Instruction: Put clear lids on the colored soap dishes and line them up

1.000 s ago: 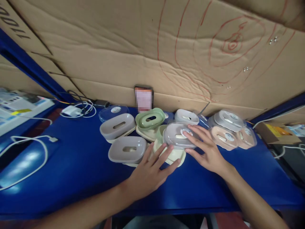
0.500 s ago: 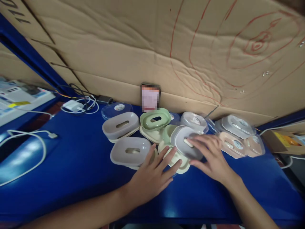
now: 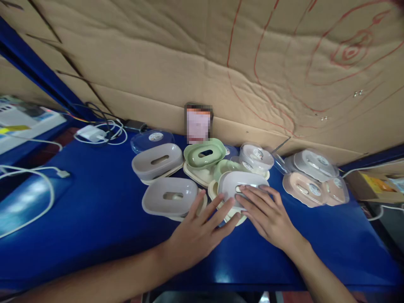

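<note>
Hands: right hand (image 3: 268, 216) flat, fingers spread on grey dish (image 3: 235, 185) (gripping nothing); left hand (image 3: 197, 233) splayed wide, fingertips touching cream tray (image 3: 217, 193), blue table (image 3: 94, 227).

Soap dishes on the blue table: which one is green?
The green soap dish at the back, just below the blurred card; the others are grey, cream or pink.
</note>
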The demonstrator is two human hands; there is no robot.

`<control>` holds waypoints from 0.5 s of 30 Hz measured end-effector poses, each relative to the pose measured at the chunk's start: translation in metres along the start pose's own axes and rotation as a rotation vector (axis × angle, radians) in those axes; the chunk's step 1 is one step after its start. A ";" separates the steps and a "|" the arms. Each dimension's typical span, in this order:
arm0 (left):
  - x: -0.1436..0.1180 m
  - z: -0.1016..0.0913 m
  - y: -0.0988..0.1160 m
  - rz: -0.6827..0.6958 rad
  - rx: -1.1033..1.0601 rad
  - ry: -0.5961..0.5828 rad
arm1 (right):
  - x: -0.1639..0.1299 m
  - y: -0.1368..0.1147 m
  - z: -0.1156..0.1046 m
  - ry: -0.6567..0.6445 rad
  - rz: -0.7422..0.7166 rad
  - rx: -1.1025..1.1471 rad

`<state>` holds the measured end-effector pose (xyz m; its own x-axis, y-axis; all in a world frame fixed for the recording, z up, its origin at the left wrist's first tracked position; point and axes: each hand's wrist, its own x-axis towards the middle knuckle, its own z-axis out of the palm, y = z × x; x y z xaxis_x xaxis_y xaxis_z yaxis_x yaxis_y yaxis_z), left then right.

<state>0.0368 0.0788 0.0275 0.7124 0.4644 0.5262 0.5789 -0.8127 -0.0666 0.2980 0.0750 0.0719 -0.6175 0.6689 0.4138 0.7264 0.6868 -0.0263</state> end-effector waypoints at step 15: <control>-0.001 -0.002 -0.001 -0.049 -0.005 -0.015 | 0.024 0.016 -0.011 0.010 0.007 0.005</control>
<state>0.0348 0.0785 0.0292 0.6894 0.5088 0.5156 0.6113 -0.7905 -0.0373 0.2977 0.0991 0.0915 -0.6092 0.6709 0.4228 0.7294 0.6833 -0.0335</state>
